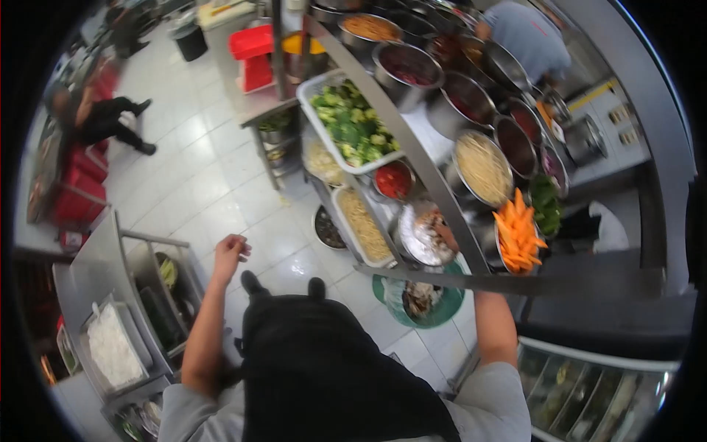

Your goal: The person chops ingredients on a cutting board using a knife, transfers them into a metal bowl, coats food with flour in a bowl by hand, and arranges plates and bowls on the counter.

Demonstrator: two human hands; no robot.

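Note:
My left hand (pixel 231 254) is held out over the tiled floor, away from the counters. Its fingers are loosely bent with some space between them, and nothing shows in it. My right hand (pixel 447 237) reaches under a metal rail to a metal bowl (pixel 414 249) on the lower shelf. Pale and brownish pieces and a shiny white film lie in that bowl. Blur and the rail hide what the fingers grip, if anything. Beside the bowl are a long tray of yellowish strips (pixel 363 225) and a pot of red pieces (pixel 394 180).
A white basket of broccoli (pixel 350 125) stands farther back. Pots of noodles (pixel 482 168) and carrots (pixel 518 234) fill the upper counter. Below is a green basin (pixel 453 309). A metal cart holds a white-filled tub (pixel 114 342). One person (pixel 524 40) stands opposite; another (pixel 92 110) sits left.

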